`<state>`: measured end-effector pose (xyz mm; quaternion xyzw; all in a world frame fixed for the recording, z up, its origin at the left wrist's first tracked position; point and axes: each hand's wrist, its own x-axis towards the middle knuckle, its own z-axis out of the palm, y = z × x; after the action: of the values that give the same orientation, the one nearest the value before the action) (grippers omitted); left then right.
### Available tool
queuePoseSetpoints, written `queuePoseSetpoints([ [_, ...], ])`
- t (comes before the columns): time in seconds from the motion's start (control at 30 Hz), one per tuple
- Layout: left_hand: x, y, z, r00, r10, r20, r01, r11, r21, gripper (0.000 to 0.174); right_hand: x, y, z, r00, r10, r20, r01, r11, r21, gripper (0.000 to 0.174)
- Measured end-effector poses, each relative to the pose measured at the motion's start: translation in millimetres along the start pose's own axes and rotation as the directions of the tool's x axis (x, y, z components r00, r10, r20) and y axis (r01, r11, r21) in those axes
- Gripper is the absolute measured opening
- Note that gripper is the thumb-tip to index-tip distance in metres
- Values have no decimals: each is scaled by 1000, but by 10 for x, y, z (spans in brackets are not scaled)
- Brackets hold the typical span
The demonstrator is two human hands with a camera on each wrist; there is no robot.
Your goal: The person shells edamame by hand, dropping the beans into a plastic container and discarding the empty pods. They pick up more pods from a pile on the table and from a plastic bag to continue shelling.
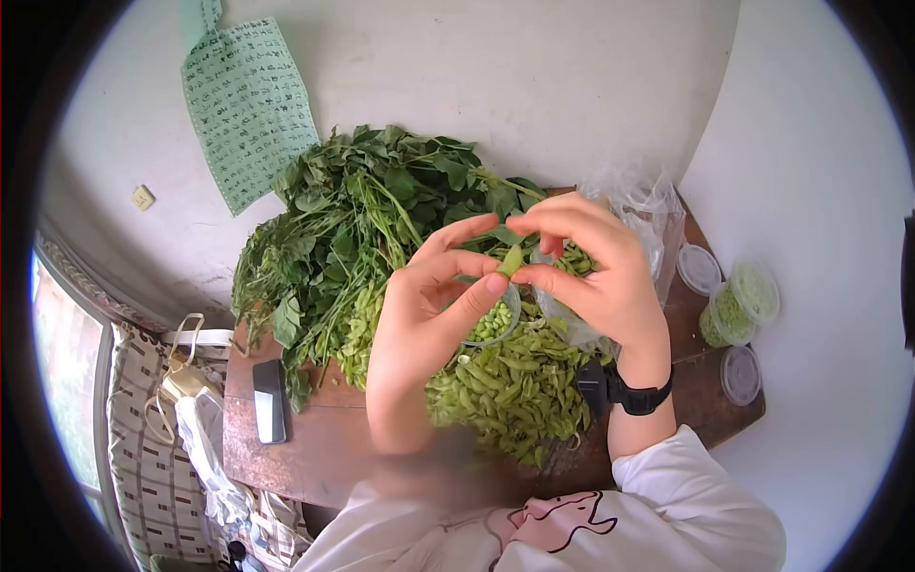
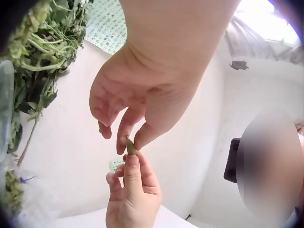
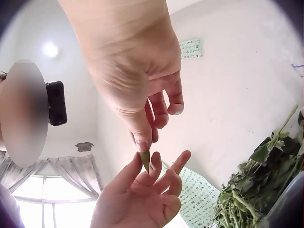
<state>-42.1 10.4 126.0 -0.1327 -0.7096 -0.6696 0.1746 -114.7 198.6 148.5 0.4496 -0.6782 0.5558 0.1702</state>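
Both hands meet over a clear bowl point(image 1: 516, 319) of shelled green beans point(image 1: 491, 327). Between them is one small green soybean pod point(image 1: 512, 261). My right hand point(image 1: 602, 262) pinches one end of it between thumb and forefinger, as the right wrist view shows, with the pod point(image 3: 145, 162) pointing down from the fingertips. My left hand point(image 1: 419, 300) has its thumb and a finger on either side of the pod; its other fingers are spread. A heap of unopened pods point(image 1: 515, 391) lies just below the bowl, on the near side.
Leafy bean stalks point(image 1: 353, 210) pile up behind and left on the wooden table point(image 1: 324, 458). A phone point(image 1: 270, 400) lies at the left. Rightward are a crumpled plastic bag point(image 1: 658, 219), tubs of green beans point(image 1: 732, 316) and round lids point(image 1: 740, 375). A wall stands behind.
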Motion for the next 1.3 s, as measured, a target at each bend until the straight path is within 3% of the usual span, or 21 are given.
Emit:
queuePoseSetpoints([
  [0.07,5,-16,18,998,50,-40,-52,997,-51,17,-5,36,-9,1000,-3,17,2,999,46,19],
  [0.17,5,-11,5,996,65,-57,-61,996,67,16,-20,42,-8,998,9,58,-16,994,109,19],
  [0.23,0,11,17,999,38,-34,-35,997,65,17,-53,87,39,999,41,23,-46,964,263,16],
  [0.37,5,-21,12,1000,18,0,-18,1000,-24,19,-45,18,-43,994,62,93,-84,965,250,14],
  [0.47,-10,-14,-11,994,-52,92,56,998,-37,21,-52,29,-55,988,77,137,-109,963,247,14],
  [0.57,3,-11,-1,969,-179,169,214,951,-221,22,-45,44,-39,981,107,163,-153,941,301,16],
  [0.67,10,-94,-17,961,-194,196,249,918,-309,20,-41,56,-23,977,104,184,-157,941,300,16],
  [0.73,12,-122,-29,953,-215,211,277,903,-330,18,-53,42,5,968,171,182,-236,862,449,16],
  [0.8,-2,-127,-37,945,-236,228,305,887,-346,17,-66,59,-10,974,123,188,-193,885,423,17],
  [0.83,11,-122,-41,937,-233,261,320,872,-371,15,-47,72,-25,979,65,193,-138,909,392,17],
  [1.0,19,-190,-81,907,-210,366,368,819,-441,15,-45,42,-16,972,39,233,-144,880,453,20],
  [1.1,12,-167,-81,902,-197,384,381,781,-495,14,-41,52,21,973,37,230,-139,884,446,21],
  [1.17,18,-179,-64,916,-162,366,346,783,-518,14,-35,66,42,982,-27,188,-54,910,411,26],
  [1.3,19,-312,-120,923,-115,366,304,800,-517,12,-54,93,87,977,60,205,-154,862,482,37],
])
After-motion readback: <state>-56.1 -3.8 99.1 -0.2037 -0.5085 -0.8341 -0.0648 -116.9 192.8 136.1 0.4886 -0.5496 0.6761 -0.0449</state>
